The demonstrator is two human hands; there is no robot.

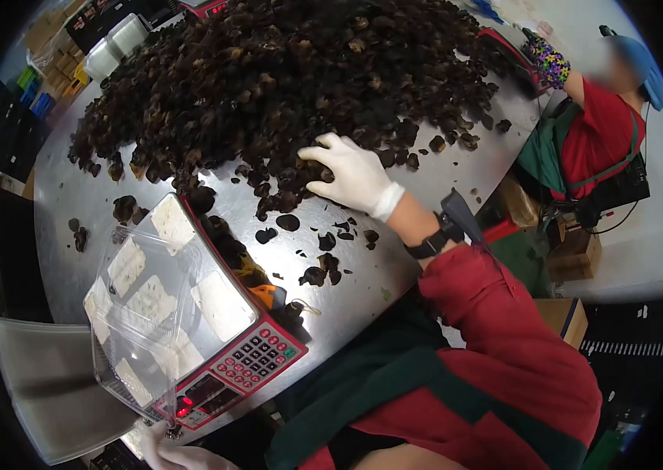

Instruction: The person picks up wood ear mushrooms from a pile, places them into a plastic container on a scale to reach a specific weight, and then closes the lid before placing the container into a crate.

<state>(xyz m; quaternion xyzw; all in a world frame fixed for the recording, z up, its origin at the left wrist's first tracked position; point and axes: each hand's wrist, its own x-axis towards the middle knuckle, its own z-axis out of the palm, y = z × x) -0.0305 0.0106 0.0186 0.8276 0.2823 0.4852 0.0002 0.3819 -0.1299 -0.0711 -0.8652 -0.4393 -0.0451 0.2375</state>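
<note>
Wood ear mushrooms (284,102) are touched by the right hand (353,178), fingers wide; the left hand's (179,454), at the bench's (57,192) edge, cannot be told.

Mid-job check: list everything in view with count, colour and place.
Dark fungus-like pieces: many, brown-black, heaped and scattered on table
Table: one, silver, centre
Keypad scale: one, red and white, near edge
Clear container: one, transparent, on that scale
Tray stack: one, translucent, lower left
Lidded-looking containers: stacked, count unclear, clear, upper left
Orange object: one, beside scale
Other red devices: two partly visible, top and upper right
Boxes: several, brown, both sides
Co-worker: one, red top, blue cap, upper right
Left hand: one, white glove, container's near corner
Right hand: one, white glove, heap's near edge
</note>
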